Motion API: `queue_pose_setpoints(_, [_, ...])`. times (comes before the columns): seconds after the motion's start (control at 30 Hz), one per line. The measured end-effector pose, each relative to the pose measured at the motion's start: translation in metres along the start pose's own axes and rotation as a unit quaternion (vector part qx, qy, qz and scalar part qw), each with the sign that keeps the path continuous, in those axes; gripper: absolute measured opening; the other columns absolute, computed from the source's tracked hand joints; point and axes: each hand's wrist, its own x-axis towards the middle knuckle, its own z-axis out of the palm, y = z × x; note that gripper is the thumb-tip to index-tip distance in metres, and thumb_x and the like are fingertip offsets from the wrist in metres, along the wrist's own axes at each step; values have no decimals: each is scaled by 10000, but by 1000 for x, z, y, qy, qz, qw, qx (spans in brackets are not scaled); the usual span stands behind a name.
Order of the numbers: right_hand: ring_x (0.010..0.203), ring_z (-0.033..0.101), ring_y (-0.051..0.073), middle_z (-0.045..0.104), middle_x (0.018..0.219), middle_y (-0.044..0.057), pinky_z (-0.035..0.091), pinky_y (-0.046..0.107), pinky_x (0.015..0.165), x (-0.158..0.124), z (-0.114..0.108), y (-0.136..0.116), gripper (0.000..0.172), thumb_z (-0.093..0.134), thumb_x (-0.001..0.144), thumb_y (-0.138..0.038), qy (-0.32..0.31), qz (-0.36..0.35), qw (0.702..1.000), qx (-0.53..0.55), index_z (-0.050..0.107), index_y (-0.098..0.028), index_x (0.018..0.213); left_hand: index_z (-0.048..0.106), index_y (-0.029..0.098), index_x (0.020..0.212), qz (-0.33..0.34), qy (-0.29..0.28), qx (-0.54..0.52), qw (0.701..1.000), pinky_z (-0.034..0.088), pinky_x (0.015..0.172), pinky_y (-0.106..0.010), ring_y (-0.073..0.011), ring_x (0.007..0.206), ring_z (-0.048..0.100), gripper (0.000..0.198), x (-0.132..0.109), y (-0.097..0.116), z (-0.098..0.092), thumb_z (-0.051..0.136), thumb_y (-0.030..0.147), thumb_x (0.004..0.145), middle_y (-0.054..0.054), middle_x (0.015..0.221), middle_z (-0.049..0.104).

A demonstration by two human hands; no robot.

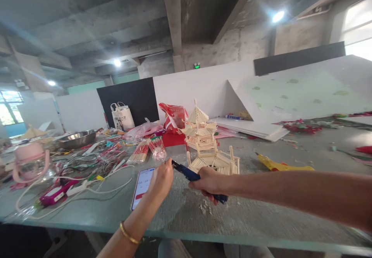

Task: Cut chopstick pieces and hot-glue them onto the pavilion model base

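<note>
My right hand [210, 182] is wrapped round a dark blue tool [186, 171] that looks like a utility knife; its narrow dark end points left. At that end my left hand [162, 176] is closed in a pinch, and whatever lies between its fingertips is too small to make out. Just behind my right hand stands a low model of pale wooden sticks [215, 160] with upright posts, partly hidden by the hand. Farther back rises a tiered stick pagoda [199, 128] with a pointed roof. Under my left hand lies a phone [142, 184] showing a timer.
A yellow glue gun [279, 164] lies at right. Bundled sticks [139, 152], a white cable [109, 190], a purple device [56, 194] and a pink-lidded jar [30, 161] crowd the left. Pale scraps [205, 207] lie near the table's front edge [232, 240]. White boards [255, 128] lie behind.
</note>
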Motion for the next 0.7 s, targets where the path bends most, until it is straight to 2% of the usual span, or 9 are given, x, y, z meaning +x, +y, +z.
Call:
queue_pose_setpoints(0.1, [256,400,87,411,357,-43,396,211,266,8,-12,6,287,482,789,-247,23,5,1000,-3,416,-159,525,564,140,1057,-3,-21,-15,1000,505,751,-351,-156,814,632,220,22,8,11,465,234,885,-43,905,657])
queue_pose_setpoints(0.2, [257,401,81,425,375,-46,401,205,272,2,-28,18,228,471,780,-214,29,14,999,-2,409,-157,568,573,142,1027,9,-35,-39,999,515,729,-350,-145,790,624,241,34,27,23,505,309,867,-31,904,645])
queue_pose_setpoints(0.3, [264,418,79,435,383,-50,419,201,294,-17,-42,33,169,467,767,-189,16,34,999,1,404,-160,613,575,142,1018,29,-49,-69,996,513,711,-339,-139,764,625,242,32,49,33,497,316,870,-26,882,649])
queue_pose_setpoints(0.4, [269,421,79,459,409,-53,427,211,293,-36,-45,41,128,446,780,-188,5,53,999,9,403,-165,661,551,142,1087,37,-68,-90,993,489,695,-299,-144,759,636,257,22,62,35,485,259,868,-28,832,674])
queue_pose_setpoints(0.5, [268,425,83,464,409,-55,436,224,291,-45,-32,41,154,454,786,-212,-12,69,997,15,422,-156,646,500,145,1197,31,-84,-91,992,443,701,-242,-155,817,645,365,5,54,29,474,172,834,-46,808,703])
queue_pose_setpoints(0.7, [241,427,97,465,355,-46,418,230,268,-34,10,29,259,518,739,-182,-95,82,991,37,458,-131,492,463,68,1222,-12,-125,-64,990,426,678,-252,-178,759,663,411,-28,5,12,411,133,820,-50,742,716])
